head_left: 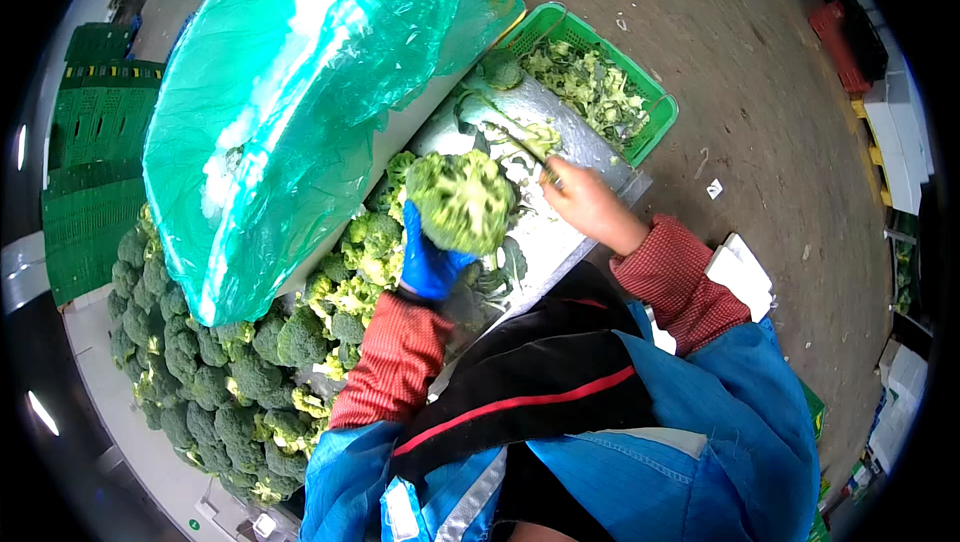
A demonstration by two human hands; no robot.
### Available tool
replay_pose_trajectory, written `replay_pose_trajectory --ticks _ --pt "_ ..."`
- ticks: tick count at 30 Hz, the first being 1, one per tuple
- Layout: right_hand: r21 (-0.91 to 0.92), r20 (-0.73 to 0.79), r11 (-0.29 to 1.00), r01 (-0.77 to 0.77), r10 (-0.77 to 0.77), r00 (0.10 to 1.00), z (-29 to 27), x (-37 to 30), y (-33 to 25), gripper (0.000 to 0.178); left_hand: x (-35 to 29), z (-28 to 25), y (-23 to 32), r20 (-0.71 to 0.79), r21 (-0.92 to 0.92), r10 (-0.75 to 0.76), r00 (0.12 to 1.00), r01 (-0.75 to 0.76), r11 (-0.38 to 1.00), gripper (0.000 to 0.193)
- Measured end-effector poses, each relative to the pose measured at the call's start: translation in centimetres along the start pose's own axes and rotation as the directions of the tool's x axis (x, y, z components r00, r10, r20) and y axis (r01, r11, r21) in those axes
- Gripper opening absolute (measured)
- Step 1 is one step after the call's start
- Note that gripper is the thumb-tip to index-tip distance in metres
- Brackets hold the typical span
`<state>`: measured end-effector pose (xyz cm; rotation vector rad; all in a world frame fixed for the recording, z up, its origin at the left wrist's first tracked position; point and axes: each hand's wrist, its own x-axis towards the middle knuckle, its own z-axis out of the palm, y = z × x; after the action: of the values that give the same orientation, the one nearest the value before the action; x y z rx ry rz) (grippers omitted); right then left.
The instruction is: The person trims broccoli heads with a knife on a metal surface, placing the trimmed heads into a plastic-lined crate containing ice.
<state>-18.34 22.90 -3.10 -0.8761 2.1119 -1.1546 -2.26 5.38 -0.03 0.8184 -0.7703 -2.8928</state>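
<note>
My left hand (432, 260), in a blue glove, grips a large broccoli head (462, 200) from below, its pale cut stem side turned up. Bare, my right hand (588, 202) closes round the handle of a knife (528, 154), whose thin blade points up and left, beyond the broccoli and apart from it. Under both hands lies a pale, silvery work surface (555, 240) strewn with leaves and cut scraps. Another broccoli head (500, 70) sits at its far end.
A green plastic bag (290, 92) bulges over the far left. Below it spreads a big pile of broccoli heads (215, 382). A green basket (655, 132) of trimmings stands beyond the work surface. Green crates (100, 132) are stacked at far left; scraps dot the brown floor (740, 122).
</note>
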Motion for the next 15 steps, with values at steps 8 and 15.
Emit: replay_pose_trajectory --ticks 8,15 --pt "-0.409 -0.324 0.912 0.028 -0.174 0.930 -4.2 10.1 -0.9 0.034 -11.9 -10.3 4.7 -0.300 -0.001 0.102 0.948 -0.107 0.994 0.068" --pt "0.190 0.242 0.937 -0.295 0.246 0.939 -4.4 10.9 -0.8 0.041 -22.6 -16.6 8.0 -0.552 0.111 0.355 0.755 -0.355 0.928 0.069"
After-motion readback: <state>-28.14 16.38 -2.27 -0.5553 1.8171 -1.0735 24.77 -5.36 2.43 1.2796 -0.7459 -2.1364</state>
